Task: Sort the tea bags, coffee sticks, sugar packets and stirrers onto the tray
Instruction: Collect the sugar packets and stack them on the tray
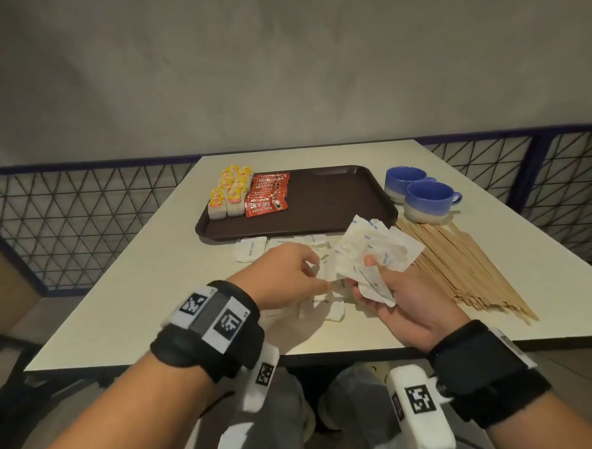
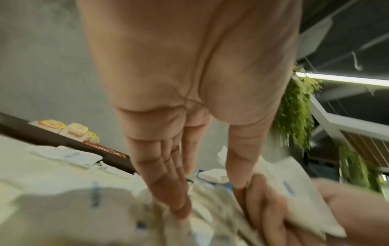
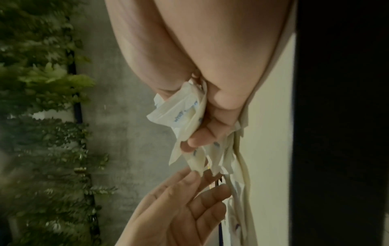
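Observation:
My right hand grips a fanned bunch of white sugar packets just above the table, in front of the brown tray. My left hand reaches in from the left, its fingers nearly straight, their tips touching the bunch's near edge. The right wrist view shows the bunch held in curled fingers. More sugar packets lie loose on the table under both hands. Yellow-tagged tea bags and red coffee sticks lie in rows at the tray's left. Wooden stirrers lie piled on the table to the right.
Two blue-and-white cups stand right of the tray, behind the stirrers. The right part of the tray is bare. The table's front edge runs just behind my wrists. A wire fence borders the table's far sides.

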Available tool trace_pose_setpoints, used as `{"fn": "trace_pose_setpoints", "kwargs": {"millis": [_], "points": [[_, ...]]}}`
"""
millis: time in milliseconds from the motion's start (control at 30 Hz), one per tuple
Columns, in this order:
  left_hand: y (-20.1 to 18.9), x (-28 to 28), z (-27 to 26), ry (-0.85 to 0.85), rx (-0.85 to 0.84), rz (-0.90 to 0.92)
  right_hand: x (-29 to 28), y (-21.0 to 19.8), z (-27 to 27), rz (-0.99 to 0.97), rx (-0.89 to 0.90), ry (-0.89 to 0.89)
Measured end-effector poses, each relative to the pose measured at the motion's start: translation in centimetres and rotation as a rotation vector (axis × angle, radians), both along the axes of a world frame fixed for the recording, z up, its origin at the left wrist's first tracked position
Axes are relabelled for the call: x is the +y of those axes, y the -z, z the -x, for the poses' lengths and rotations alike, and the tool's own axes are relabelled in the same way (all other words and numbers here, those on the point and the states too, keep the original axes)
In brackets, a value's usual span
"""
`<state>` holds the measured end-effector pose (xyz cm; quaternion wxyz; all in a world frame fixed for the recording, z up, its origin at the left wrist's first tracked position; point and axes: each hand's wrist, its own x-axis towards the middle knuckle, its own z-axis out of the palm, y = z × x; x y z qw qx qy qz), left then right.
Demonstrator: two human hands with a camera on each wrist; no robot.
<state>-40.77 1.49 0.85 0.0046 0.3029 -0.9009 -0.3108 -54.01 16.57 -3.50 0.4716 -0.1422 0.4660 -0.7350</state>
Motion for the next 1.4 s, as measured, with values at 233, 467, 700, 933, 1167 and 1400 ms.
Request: {"fn": "trace_pose_setpoints", "kwargs": {"millis": [233,467,700,933,1167,1400], "points": [[-2.9,-0.7,1.3,0.026,-0.010,-0.395,0.5,1.0,0.4,0.044,0.066,-0.027],[-2.1,0.7,3.3,0.003,-0.031,-0.450,0.7,1.4,0.9,0.163,0.015,-0.042],[-1.3,0.9,3.9,-0.041,0.069,-0.585,0.3,1.3,0.9,0.126,0.117,-0.071],[-1.6,-0.7,3.7,-0.048,0.107,-0.463,-0.6,0.5,0.4,-0.032,0.296,-0.128],[-3.3,-3.1,2.5,0.042,0.242,-0.536,-4.5,-4.6,1.6,-0.126,0.835,-0.342],[-6.1,-9.4,3.3,-0.077,0.635,-0.642,-14.2,-10.2,3.2,-0.109,1.080,-0.368]]}}
